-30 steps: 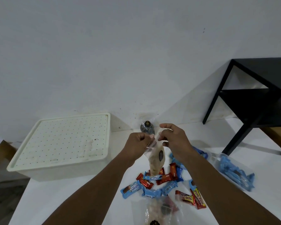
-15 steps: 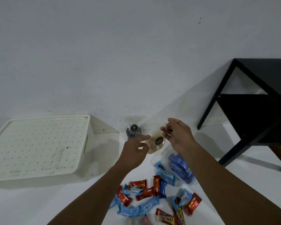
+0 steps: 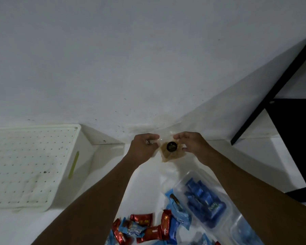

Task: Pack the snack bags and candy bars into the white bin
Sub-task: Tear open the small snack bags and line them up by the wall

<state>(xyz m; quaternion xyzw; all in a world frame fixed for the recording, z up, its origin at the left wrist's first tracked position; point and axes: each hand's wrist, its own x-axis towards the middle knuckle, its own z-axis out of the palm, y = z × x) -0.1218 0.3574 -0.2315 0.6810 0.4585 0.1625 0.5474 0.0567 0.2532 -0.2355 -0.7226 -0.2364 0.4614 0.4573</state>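
- White table carries the lidded white bin; nothing looks packed yet.
- Left hand and right hand pinch one snack bag with curled fingers.
- Candy bars lie loose.

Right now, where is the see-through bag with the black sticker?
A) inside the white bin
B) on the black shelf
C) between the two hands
C: the left hand and right hand hold the clear snack bag between them, away from the white bin.
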